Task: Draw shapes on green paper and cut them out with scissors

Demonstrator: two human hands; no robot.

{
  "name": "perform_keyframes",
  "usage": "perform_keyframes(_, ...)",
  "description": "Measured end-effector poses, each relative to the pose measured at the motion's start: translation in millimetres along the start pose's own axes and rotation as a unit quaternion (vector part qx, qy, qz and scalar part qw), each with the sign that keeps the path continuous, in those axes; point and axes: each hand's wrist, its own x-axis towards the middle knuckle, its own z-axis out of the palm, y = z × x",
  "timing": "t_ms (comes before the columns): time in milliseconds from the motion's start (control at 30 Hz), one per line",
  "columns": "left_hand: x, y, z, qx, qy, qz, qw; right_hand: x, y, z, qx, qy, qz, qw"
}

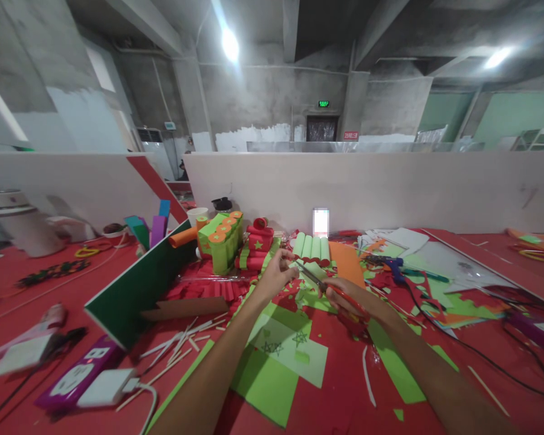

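My right hand (348, 297) is closed round the red handles of a pair of scissors (315, 278), whose blades point left and away. My left hand (278, 272) pinches a small piece of light green paper (295, 264) by the blade tips; the fingers partly cover it. Below the hands, a pale green sheet (310, 359) with stars drawn on it lies over a brighter green sheet (267, 393). Just beyond them sit several light green paper rolls with red ends (312, 248). Green scraps are scattered around the scissors.
Left of centre stand green and orange paper rolls (224, 248) and red rolls with stars (257, 244). A dark green board (136, 296) leans there. Thin sticks (185, 338) and a purple power strip (79, 377) lie left. A blue glue gun (394, 266) with its cable is right.
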Motion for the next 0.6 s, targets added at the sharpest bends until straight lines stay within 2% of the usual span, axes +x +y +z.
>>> perform_keyframes(167, -0.6, -0.3, 0.3, -0.003, 0.003, 0.001, 1.0, -2.9, -6.1, 0.0, -0.033, 0.026, -0.011, 0.999)
perform_keyframes(600, -2.8, 2.4, 0.4, 0.028, -0.008, 0.017, 0.999, 0.8, -0.6, -1.1, -0.094, 0.021, -0.05, 0.994)
